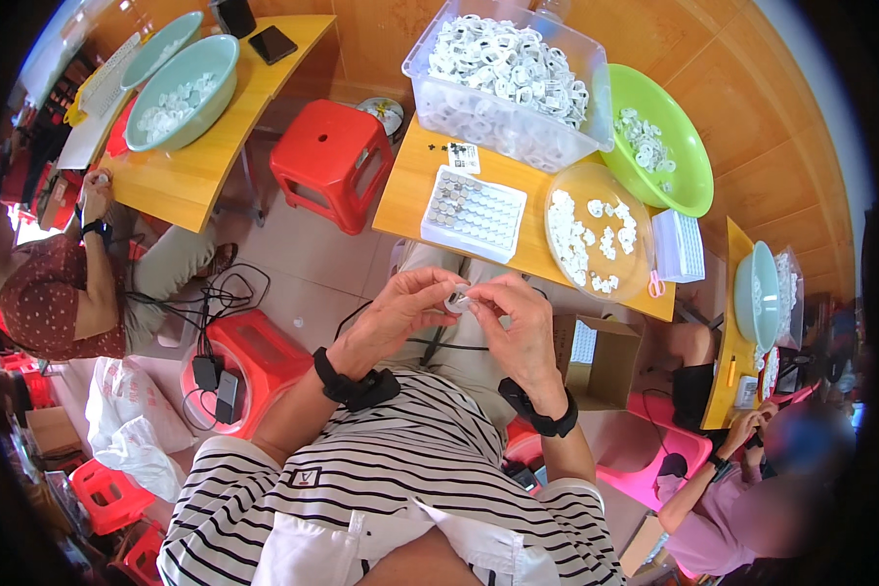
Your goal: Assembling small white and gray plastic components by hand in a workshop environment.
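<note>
In front of my body, above my lap, both hands pinch a small, round, whitish plastic piece (457, 301). My left hand (403, 307) grips its left side with thumb and fingertips. From the other side, the fingertips of my right hand (520, 320) close on it; they hide part of it, so its exact kind is unclear. Just beyond my hands, on the yellow table (400, 213), stands a white tray (493, 234) with small silver discs in its far left part. Right of it lies a round shallow dish (639, 264) with many small white parts.
At the table's back, a clear bin (498, 142) is heaped with white ring-like parts, beside a green basin (689, 181). Pink-handled scissors (656, 285) lie near the right edge. A cardboard box (610, 366) and red stool (327, 156) stand nearby. People sit at tables left and right.
</note>
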Tool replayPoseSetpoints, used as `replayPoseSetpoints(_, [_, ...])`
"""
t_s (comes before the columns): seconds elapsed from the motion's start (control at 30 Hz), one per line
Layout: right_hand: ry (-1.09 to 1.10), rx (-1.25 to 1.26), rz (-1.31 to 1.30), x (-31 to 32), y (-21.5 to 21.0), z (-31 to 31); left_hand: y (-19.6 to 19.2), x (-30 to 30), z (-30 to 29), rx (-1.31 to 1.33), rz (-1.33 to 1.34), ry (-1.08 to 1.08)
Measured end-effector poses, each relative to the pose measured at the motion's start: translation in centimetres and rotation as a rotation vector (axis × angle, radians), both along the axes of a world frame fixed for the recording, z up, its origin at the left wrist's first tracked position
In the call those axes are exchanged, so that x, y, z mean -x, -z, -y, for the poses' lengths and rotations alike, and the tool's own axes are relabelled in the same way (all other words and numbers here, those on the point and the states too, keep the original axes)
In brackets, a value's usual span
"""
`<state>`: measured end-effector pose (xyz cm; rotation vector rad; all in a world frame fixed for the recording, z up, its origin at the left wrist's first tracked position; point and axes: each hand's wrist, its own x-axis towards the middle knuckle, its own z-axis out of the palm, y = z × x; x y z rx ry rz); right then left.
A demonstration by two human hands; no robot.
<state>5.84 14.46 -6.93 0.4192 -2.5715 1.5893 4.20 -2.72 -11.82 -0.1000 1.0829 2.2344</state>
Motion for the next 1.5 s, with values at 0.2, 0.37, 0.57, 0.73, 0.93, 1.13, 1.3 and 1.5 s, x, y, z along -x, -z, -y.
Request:
replayPoseSetpoints(0.2, [0.000, -0.009, 0.014, -0.1, 0.3, 0.3, -0.3, -0.1, -0.2, 0.056, -0.033, -0.008])
replayPoseSetpoints(0.37, [0.025, -0.003, 0.034, 0.0, 0.2, 0.2, 0.0, -0.1, -0.3, 0.051, -0.053, -0.002])
replayPoseSetpoints(0.57, [0.002, -0.049, 0.009, 0.0, 0.7, 0.0, 0.2, -0.1, -0.6, 0.040, -0.047, -0.014])
replayPoseSetpoints(0.73, [0.018, -0.072, -0.038, 0.0, 1.2, 0.1, 0.2, 0.0, -0.7, 0.033, -0.017, -0.011])
replayPoseSetpoints(0.93, [0.085, -0.040, -0.066, -0.4, 1.3, 0.1, 0.2, 0.0, -1.0, 0.061, -0.017, -0.012])
replayPoseSetpoints(1.13, [0.081, -0.104, -0.135, -0.3, 1.5, -0.3, -0.2, 0.2, -1.6, 0.096, -0.041, -0.014])
replayPoseSetpoints(1.3, [0.085, -0.152, -0.125, -0.7, 1.6, -0.1, 0.1, 0.0, -1.7, 0.103, -0.031, -0.011])
replayPoseSetpoints(1.5, [0.144, -0.033, -0.050, -0.8, 2.0, 0.4, -0.1, -0.2, -1.8, 0.152, -0.140, -0.024])
